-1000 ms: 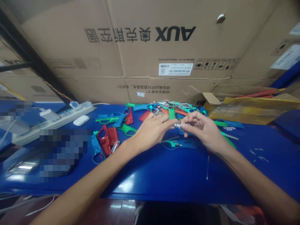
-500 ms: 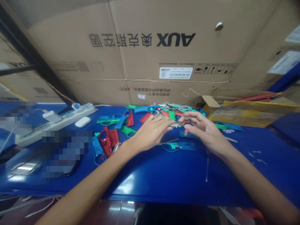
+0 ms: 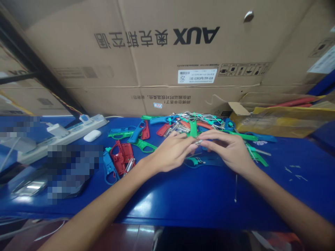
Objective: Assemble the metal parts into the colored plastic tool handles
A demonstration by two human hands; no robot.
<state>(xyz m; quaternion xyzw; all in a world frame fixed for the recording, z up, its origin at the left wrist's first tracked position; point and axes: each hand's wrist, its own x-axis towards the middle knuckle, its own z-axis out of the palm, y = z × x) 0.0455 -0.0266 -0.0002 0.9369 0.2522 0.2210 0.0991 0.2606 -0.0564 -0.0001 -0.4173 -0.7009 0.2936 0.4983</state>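
My left hand (image 3: 174,151) and my right hand (image 3: 227,148) meet above the blue table. Their fingertips pinch a small silvery metal piece (image 3: 198,142) from both sides; its exact kind is too small to tell. Just behind them lies a pile of gun-shaped plastic casing halves, a green casing half (image 3: 193,128) among them, mixed with white wires (image 3: 187,115). Below the fingers is a blue casing half (image 3: 209,161) with a teal-green part (image 3: 194,160) and wires on it. Near my left forearm rest red casing halves (image 3: 119,157) and clear tubes (image 3: 129,165).
A power strip (image 3: 70,134) with plugs and a white oval case (image 3: 92,136) are at left. At the back right stands an open carton (image 3: 285,127). A thin metal rod (image 3: 236,188) and small white scraps (image 3: 297,170) lie at right. A large cardboard box (image 3: 157,69) walls the back.
My right hand's fingers have closed in from slightly apart and now meet my left fingertips at the small metal piece. The view has shifted slightly.
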